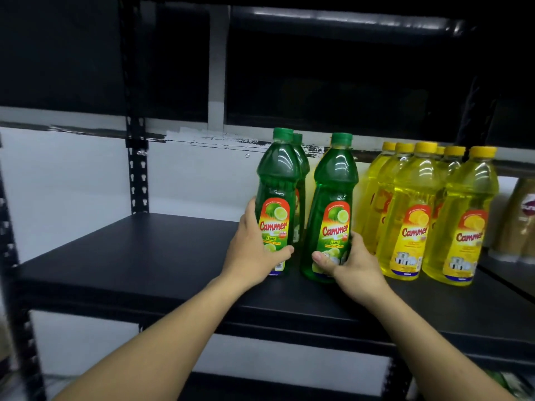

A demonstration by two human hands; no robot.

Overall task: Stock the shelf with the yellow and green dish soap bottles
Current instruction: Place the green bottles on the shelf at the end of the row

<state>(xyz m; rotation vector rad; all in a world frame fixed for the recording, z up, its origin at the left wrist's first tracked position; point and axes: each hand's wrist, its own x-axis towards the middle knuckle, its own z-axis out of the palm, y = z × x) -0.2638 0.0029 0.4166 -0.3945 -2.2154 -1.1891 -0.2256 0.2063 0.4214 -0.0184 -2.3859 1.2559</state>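
Placing step: your left hand (254, 250) wraps one green bottle (276, 198), your right hand (351, 264) wraps another (330, 204), both on the shelf (144, 256) left of the yellow bottles (428, 215). Next: stand them upright, labels near, then let go

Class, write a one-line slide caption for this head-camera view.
Left hand and right hand each grip a green lime bottle on the black shelf beside yellow bottles.

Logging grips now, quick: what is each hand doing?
Left hand: closed on the left green lime soap bottle.
Right hand: closed on the right green lime soap bottle.
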